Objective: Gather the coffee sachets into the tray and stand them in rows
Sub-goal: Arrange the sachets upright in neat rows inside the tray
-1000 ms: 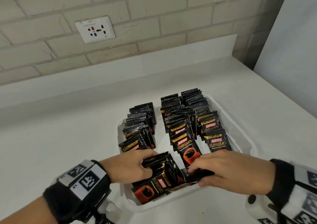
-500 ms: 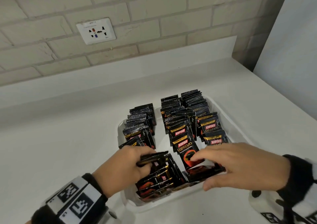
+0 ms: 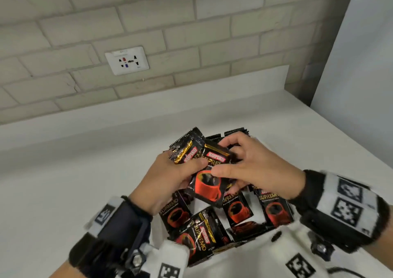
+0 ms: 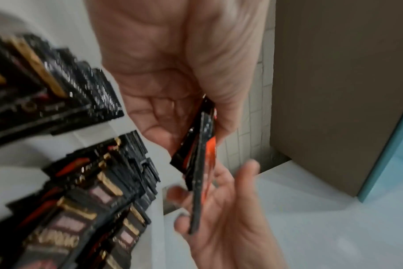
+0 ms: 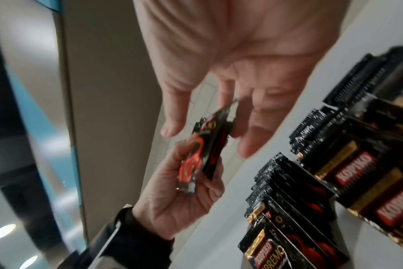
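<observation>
Both hands hold a small bundle of black-and-red coffee sachets (image 3: 209, 182) in the air above the white tray (image 3: 199, 203). My left hand (image 3: 191, 165) grips the bundle from the left, thumb on its front. From the right, my right hand (image 3: 225, 160) pinches the same bundle, thumb across the front and fingers behind. The left wrist view shows the bundle (image 4: 201, 154) edge-on between the two hands. Rows of standing sachets (image 3: 237, 210) fill the tray below, and one sachet (image 3: 198, 238) leans at the near end. The hands and wrist gear hide most of the tray.
The tray sits on a white counter (image 3: 85, 182) with a low upstand against a brick wall. A wall socket (image 3: 127, 60) is set above the counter at the left. A pale upright panel (image 3: 361, 64) closes off the right side.
Both hands have risen from the tray's near end with a bundle of sachets held between them. The tray now lies lower in the view.
</observation>
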